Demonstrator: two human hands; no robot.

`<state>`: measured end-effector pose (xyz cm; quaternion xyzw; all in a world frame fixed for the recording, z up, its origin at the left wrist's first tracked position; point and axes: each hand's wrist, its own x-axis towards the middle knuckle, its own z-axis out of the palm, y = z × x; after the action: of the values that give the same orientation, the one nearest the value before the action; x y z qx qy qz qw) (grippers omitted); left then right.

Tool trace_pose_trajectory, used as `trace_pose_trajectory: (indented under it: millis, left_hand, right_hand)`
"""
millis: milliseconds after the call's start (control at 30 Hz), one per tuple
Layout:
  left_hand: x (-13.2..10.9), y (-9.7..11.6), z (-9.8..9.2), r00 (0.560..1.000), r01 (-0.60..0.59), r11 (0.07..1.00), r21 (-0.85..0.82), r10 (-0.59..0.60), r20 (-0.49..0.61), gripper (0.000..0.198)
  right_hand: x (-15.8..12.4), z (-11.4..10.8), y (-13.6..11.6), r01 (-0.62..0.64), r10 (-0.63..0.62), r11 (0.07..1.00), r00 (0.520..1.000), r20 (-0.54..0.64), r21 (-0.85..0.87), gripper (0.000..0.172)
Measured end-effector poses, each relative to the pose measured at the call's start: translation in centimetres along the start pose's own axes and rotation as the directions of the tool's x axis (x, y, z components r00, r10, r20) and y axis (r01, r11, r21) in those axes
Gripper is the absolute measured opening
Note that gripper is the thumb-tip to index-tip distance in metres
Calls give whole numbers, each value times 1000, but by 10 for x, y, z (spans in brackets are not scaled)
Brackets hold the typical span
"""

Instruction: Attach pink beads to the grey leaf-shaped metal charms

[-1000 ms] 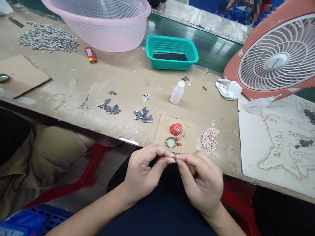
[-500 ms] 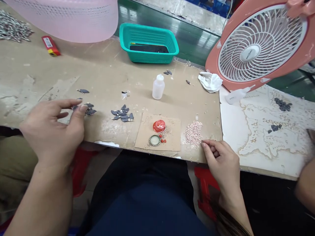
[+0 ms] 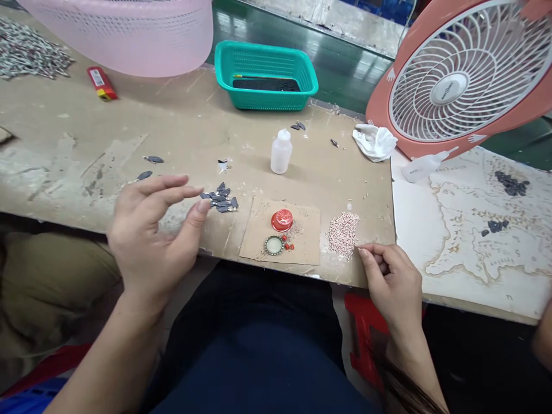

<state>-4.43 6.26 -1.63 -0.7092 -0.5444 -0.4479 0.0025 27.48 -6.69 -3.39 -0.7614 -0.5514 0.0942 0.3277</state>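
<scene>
My left hand (image 3: 157, 230) reaches over the table with thumb and fingertips slightly apart, beside a small pile of dark grey leaf-shaped pieces (image 3: 222, 198). Nothing shows between its fingers. My right hand (image 3: 390, 276) rests at the table's front edge, thumb and forefinger pinched together. Its fingertips are next to a heap of tiny pinkish beads (image 3: 344, 233); what they pinch is too small to make out. Between the hands lies a cardboard square (image 3: 254, 241) bearing a red cap (image 3: 282, 220), a crimped bottle cap (image 3: 273, 245) and several small red bits (image 3: 287, 245).
Behind the cardboard stands a white squeeze bottle (image 3: 281, 152). Further back are a green basket (image 3: 267, 100), a pink basket (image 3: 129, 46) and a red box cutter (image 3: 102, 83). A pink fan (image 3: 448, 86), crumpled tissue (image 3: 375, 142) and second bottle (image 3: 425, 167) stand right. Another person's arm (image 3: 543, 345) shows far right.
My left hand has moved right, from dark pieces farther left to the middle pile, its fingers apart. My right hand stays pinched beside the beads. The whole view has shifted slightly.
</scene>
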Motion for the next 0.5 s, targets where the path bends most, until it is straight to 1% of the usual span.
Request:
trace_pose_trajectory:
  millis: [33, 67, 100, 133, 167, 200, 233, 267, 300, 333, 367, 400, 433, 467, 500]
  left_hand:
    - [-1, 8, 0, 1000, 1, 999, -43, -1, -3, 19]
    - [-3, 18, 0, 1000, 9, 995, -99, -7, 19, 17]
    - [-5, 29, -1, 999, 21, 982, -189, -15, 30, 15]
    - [-7, 42, -2, 996, 56, 955, -290, -32, 88, 14]
    - [-9, 54, -3, 982, 106, 913, -394, -33, 188, 14]
    - [-11, 67, -4, 951, 178, 851, -494, -19, 310, 14]
    - [-14, 79, -5, 894, 279, 777, -564, 3, 447, 13]
    - [-16, 89, -5, 823, 395, 695, -601, 24, 568, 10]
    - [-18, 97, -5, 739, 512, 614, -601, 43, 673, 7]
    - [-19, 103, -5, 655, 616, 538, -575, 55, 754, 6]
    - [-20, 107, -4, 582, 701, 468, -537, 59, 811, 9]
    - [-21, 109, -4, 525, 763, 408, -501, 61, 849, 13]
    - [-22, 109, -4, 490, 803, 358, -476, 57, 870, 17]
    - [-22, 108, -4, 472, 826, 323, -462, 54, 880, 18]
    - [-23, 106, -5, 467, 834, 308, -458, 50, 883, 19]
  right_hand:
    - [-2, -1, -1, -9, 10, 999, 1000, -19, 33, 17]
    - [-4, -2, -4, -16, 19, 998, 999, -37, 65, 18]
    - [-6, -3, -8, -29, 34, 994, 998, -47, 107, 18]
    - [-9, -4, -13, -45, 54, 985, 997, -49, 165, 17]
    - [-11, -4, -20, -59, 73, 970, 996, -51, 236, 15]
    - [-14, -5, -29, -70, 89, 947, 995, -47, 314, 12]
    - [-16, -6, -38, -68, 94, 919, 994, -49, 388, 9]
    - [-19, -6, -48, -44, 78, 897, 995, -58, 439, 6]
    - [-21, -6, -57, -12, 46, 886, 997, -62, 464, 2]
    - [-23, -6, -65, 38, -3, 885, 997, -75, 464, 3]
    - [-24, -5, -71, 92, -61, 887, 995, -82, 453, 7]
    - [-26, -5, -76, 146, -120, 888, 989, -86, 437, 12]
    - [-27, -3, -80, 198, -177, 884, 980, -89, 423, 17]
    - [-27, -2, -82, 241, -227, 878, 970, -85, 414, 21]
    - [-27, 0, -84, 273, -266, 870, 961, -77, 410, 24]
